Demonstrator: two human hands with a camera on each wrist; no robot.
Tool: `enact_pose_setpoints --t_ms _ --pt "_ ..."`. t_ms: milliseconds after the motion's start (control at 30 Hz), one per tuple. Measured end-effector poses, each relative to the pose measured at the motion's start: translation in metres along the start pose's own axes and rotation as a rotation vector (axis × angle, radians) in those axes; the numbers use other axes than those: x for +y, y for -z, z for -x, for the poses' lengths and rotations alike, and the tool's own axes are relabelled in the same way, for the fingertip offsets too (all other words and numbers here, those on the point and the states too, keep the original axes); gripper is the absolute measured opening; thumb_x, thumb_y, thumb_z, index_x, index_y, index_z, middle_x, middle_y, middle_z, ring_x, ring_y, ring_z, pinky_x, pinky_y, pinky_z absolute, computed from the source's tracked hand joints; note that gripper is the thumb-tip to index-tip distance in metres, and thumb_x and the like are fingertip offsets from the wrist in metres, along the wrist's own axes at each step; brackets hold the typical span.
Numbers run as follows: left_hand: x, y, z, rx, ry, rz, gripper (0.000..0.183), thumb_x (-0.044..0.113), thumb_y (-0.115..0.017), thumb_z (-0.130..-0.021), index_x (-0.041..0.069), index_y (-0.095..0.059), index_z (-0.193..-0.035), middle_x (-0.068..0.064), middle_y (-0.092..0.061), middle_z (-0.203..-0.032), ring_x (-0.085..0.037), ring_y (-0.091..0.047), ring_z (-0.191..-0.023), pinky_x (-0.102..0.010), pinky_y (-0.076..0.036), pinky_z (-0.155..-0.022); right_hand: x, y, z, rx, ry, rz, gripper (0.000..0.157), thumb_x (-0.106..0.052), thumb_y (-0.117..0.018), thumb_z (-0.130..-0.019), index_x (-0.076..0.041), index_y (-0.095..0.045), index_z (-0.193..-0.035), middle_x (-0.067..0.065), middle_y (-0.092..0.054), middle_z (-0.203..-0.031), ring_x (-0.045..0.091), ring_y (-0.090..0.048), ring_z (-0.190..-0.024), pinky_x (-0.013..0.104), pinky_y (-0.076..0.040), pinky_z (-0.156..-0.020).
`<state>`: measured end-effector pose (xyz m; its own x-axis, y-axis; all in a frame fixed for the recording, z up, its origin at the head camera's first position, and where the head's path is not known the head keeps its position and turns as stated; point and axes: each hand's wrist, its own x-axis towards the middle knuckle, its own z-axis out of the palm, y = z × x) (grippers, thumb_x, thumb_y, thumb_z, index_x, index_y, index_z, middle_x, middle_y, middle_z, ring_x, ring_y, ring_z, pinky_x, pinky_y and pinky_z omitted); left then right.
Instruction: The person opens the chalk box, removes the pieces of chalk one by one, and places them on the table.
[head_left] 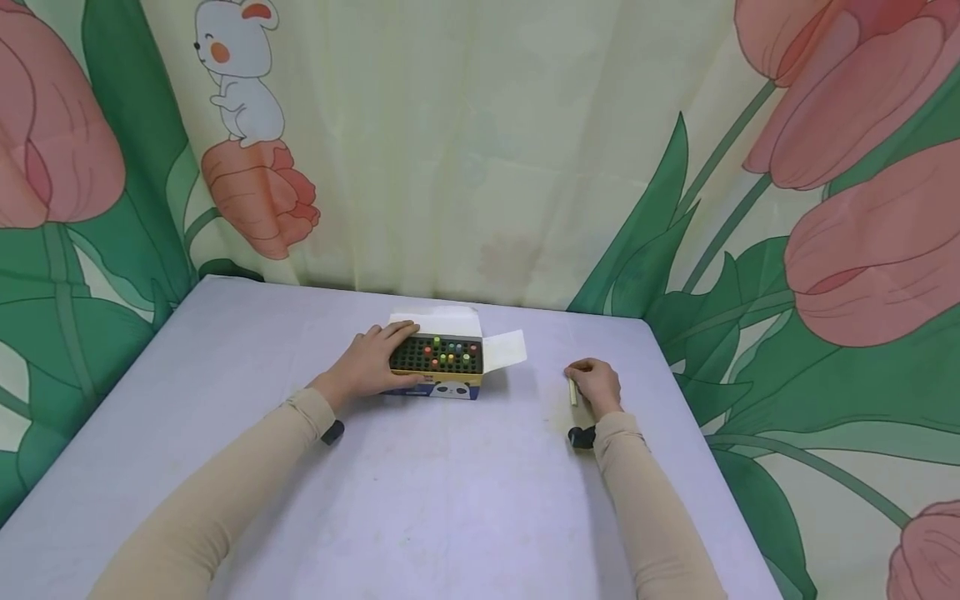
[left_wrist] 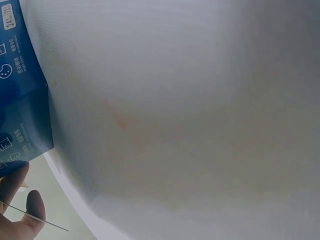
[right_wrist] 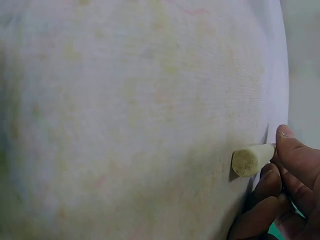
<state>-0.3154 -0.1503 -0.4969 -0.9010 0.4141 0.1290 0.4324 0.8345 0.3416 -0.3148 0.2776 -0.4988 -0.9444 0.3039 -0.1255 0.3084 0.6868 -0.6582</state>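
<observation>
In the head view a blue and yellow chalk box [head_left: 452, 390] with a panda face on its front stands on the table, its black grid of holes facing up. Several short coloured chalks [head_left: 451, 358] sit in some holes. My left hand [head_left: 363, 364] grips the box's left end, thumb at the front and fingers over the far side. Off to the right, my right hand [head_left: 597, 383] pinches a pale yellow stick of chalk [right_wrist: 252, 160] between thumb and fingers. That chalk lies low against the tabletop, its rough round end facing the right wrist camera.
White lid flaps [head_left: 505, 350] fold out at the box's back and right side. A pale cloth covers the table [head_left: 450, 500], with faint colour smudges near the right hand. Behind the table hangs a curtain [head_left: 480, 167] printed with tulips and a mouse.
</observation>
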Motion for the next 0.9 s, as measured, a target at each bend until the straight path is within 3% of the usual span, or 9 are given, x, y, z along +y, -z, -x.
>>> enact_pose_setpoints --t_ms 100,233,500,900 --pt "-0.0008 -0.0014 -0.0008 0.004 -0.002 -0.003 0.108 0.084 -0.063 -0.08 0.022 -0.033 -0.163 -0.006 -0.038 -0.165 -0.038 -0.05 -0.131 -0.063 -0.042 -0.1 0.0008 -0.0002 -0.0005 0.006 0.007 0.018 0.034 -0.028 -0.066 -0.102 -0.002 -0.071 -0.123 0.019 -0.068 -0.125 0.035 -0.058 -0.115 0.048 -0.044 -0.101" --pt "-0.0013 -0.001 -0.0007 0.006 0.001 -0.002 0.109 0.085 -0.062 -0.079 0.022 -0.033 -0.163 -0.007 -0.038 -0.164 -0.039 -0.049 -0.132 -0.063 -0.042 -0.1 -0.0006 0.0003 -0.0018 -0.01 -0.005 0.02 0.035 -0.029 -0.064 -0.103 -0.003 -0.07 -0.124 0.02 -0.067 -0.128 0.036 -0.058 -0.119 0.049 -0.044 -0.104" --pt "0.0018 0.0009 0.0006 -0.005 0.006 0.003 0.106 0.08 -0.067 -0.08 0.023 -0.034 -0.163 -0.006 -0.038 -0.164 -0.038 -0.049 -0.132 -0.062 -0.042 -0.101 0.0011 0.0001 -0.0032 -0.022 -0.03 0.014 0.034 -0.03 -0.063 -0.104 -0.004 -0.07 -0.125 0.018 -0.066 -0.128 0.033 -0.057 -0.114 0.046 -0.045 -0.1" --pt "0.0018 0.0017 0.0007 -0.009 0.011 0.01 0.106 0.079 -0.067 -0.08 0.023 -0.034 -0.163 -0.006 -0.038 -0.165 -0.038 -0.048 -0.133 -0.062 -0.041 -0.102 0.0044 -0.0003 -0.0053 -0.024 -0.024 -0.007 0.035 -0.03 -0.06 -0.105 -0.004 -0.069 -0.127 0.017 -0.067 -0.123 0.027 -0.059 -0.101 0.035 -0.048 -0.084"
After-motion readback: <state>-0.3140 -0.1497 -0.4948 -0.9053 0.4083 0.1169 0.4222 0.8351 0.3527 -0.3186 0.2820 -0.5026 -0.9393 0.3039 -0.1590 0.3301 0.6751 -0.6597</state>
